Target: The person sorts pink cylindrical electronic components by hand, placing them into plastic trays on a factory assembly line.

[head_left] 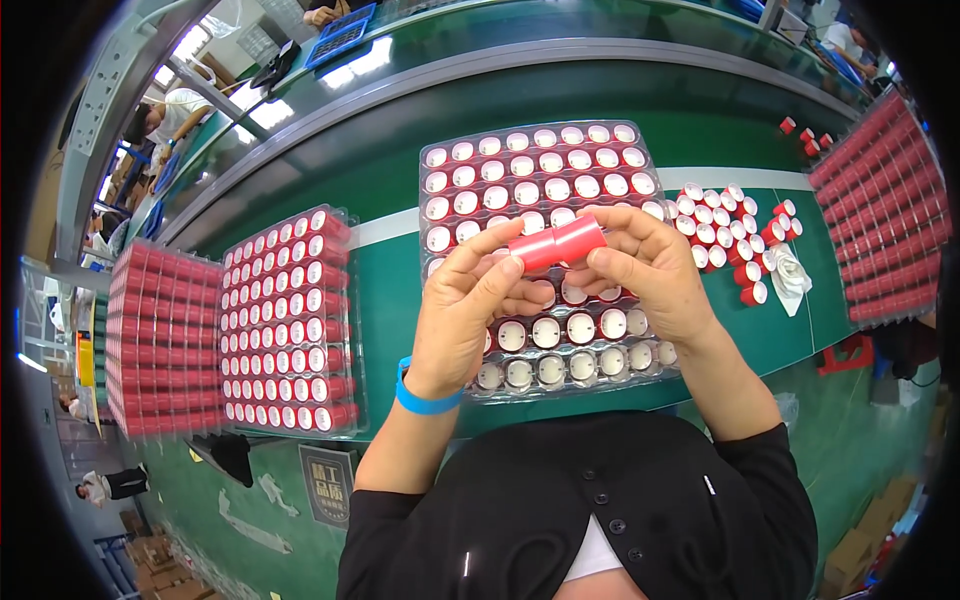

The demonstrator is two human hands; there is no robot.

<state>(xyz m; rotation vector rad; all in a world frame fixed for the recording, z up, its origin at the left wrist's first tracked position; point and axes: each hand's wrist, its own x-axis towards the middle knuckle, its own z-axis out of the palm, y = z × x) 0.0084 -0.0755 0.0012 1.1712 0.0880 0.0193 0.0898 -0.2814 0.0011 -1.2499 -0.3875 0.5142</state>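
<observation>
My left hand [468, 295], with a blue band at its wrist, pinches a short red cylinder [532, 250] between thumb and fingers. My right hand [655, 268] grips a second red cylinder [580, 238], and the two meet end to end in a slightly tilted line. Both are held above a clear plastic tray [570, 388] filled with rows of red cylinders with white round ends [545, 332]. My hands hide part of the middle rows. Along the tray's near edge the round tops look paler, and the red sides hardly show.
Loose red cylinders [712, 215] stand and lie on the green table [392, 290] at right, beside a crumpled white cloth [790, 280]. Filled trays stand at left [290, 320], with tall stacks at far left [165, 340] and far right [890, 215]. A metal rail [560, 50] runs behind.
</observation>
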